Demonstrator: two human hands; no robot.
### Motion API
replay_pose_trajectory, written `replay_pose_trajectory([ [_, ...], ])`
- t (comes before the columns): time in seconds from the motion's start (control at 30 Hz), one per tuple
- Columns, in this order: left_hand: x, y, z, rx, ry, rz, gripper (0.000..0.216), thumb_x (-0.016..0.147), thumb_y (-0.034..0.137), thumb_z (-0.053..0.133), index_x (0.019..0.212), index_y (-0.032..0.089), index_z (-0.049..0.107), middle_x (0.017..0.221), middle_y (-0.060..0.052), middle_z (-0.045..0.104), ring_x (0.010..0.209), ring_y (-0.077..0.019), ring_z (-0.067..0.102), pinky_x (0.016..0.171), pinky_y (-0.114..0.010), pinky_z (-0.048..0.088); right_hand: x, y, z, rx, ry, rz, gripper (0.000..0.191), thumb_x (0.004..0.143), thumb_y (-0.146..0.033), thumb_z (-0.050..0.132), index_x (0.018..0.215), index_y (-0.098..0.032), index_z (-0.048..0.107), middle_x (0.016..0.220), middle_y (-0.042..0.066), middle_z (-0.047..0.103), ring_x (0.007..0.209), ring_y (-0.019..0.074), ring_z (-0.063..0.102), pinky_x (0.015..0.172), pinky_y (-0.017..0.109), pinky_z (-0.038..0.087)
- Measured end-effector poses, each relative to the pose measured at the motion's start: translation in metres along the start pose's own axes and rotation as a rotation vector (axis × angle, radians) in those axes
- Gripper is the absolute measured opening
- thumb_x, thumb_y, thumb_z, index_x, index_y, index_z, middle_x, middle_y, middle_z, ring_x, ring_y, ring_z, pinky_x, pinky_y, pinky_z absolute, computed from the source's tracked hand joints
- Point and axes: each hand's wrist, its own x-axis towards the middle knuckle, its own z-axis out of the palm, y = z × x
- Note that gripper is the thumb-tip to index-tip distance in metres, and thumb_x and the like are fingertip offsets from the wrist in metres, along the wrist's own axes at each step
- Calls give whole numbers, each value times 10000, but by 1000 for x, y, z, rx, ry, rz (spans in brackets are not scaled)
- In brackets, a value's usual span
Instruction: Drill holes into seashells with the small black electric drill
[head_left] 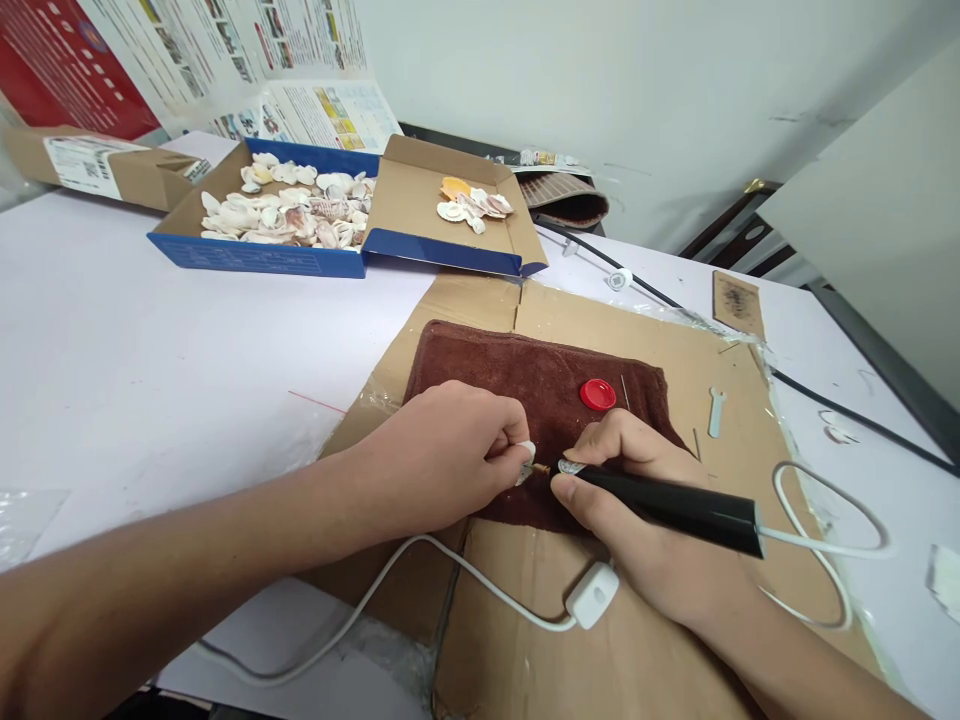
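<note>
we see the white table (135, 350) under flat cardboard (645, 640), with a brown towel (525, 380) on it. far left, the blue box (262, 255) holds shells. our right hand (637, 500) is wrapped tight around the black tool (667, 505), tip touching 1 small shell (526, 455) pinched in our left hand (450, 450).

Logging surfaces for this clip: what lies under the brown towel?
The brown towel lies on flattened cardboard, which shows on all sides of it. Whatever sits directly beneath the towel's middle is covered.
</note>
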Motion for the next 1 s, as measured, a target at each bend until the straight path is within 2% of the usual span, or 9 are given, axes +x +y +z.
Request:
replay_pose_trajectory([
  [0.1,0,0,1,4,15,1,200,920,215,613,746,215,712,626,58,668,603,-124,561,587,-282,352,2,-4,-1,-18,-4,18,210,862,-224,666,729,-257,507,666,-31,624,571,140,551,503,247,461],
  [0.2,0,1,1,-3,31,-2,195,905,208,622,747,212,737,596,63,652,564,-112,542,575,-275,353,2,-7,3,-70,24,-42,209,841,-215,648,716,-258,487,636,-42,600,539,127,528,486,230,454],
  [0.47,-1,1,1,-11,40,-7,201,899,174,647,742,201,769,559,70,647,524,-93,516,572,-263,360,-7,-10,7,-380,84,-368,201,852,-188,612,765,-261,447,566,-80,561,426,97,502,426,209,414],
  [0.63,0,0,2,9,51,11,208,917,185,649,747,196,768,572,63,658,532,-95,517,585,-270,350,-8,-3,8,-458,77,-546,152,905,-175,587,821,-250,485,607,-50,604,443,97,550,452,205,456],
  [0.77,0,-2,3,14,60,14,216,924,197,645,741,197,759,577,59,661,536,-98,523,579,-270,347,-7,2,10,-451,91,-588,151,915,-170,568,820,-252,484,605,-42,612,440,102,559,460,209,475],
  [1.0,1,-3,3,19,56,18,218,928,204,637,742,201,750,586,58,665,544,-102,535,576,-269,353,-8,3,9,-455,96,-562,175,914,-195,573,804,-263,456,592,-53,594,431,106,555,436,219,450],
])
